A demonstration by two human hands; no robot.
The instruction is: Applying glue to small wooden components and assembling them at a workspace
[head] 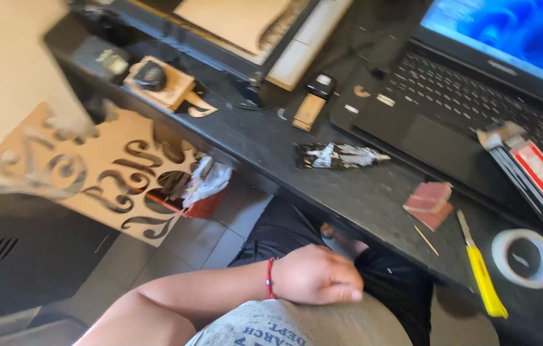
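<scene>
Resting on grey shirt (323, 323), left hand (317, 277) loosely curled, empty | right hand unseen | blurred cut-out plywood panel (108, 173) | black counter (265, 138)

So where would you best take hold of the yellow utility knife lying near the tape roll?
Probably by the yellow handle, from above, fingers across its narrow width. The utility knife lies flat on the black desk with its thin metal blade end pointing away toward the sandpaper block. The near handle end overhangs the desk edge, free of the tape roll.
</scene>
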